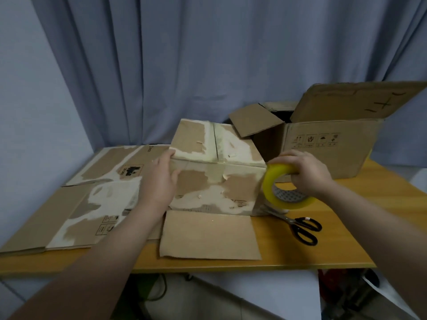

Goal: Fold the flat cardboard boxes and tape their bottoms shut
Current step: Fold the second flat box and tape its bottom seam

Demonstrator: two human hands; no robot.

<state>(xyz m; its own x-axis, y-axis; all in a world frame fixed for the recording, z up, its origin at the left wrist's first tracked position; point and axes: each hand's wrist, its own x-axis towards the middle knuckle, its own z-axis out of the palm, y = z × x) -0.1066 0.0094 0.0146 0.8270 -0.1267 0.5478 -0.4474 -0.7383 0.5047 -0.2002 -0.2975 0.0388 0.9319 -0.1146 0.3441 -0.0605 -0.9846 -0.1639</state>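
Here: left hand, fingers straight, presses box left edge; right hand grips tape roll beside right edge.

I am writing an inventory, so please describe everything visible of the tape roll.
The tape roll is a ring of clear, yellowish packing tape; its core looks grey and patterned inside. It is tilted on edge beside the right corner of the folded box, above the scissors' blades. The right hand grips its top, fingers curled through the hole.
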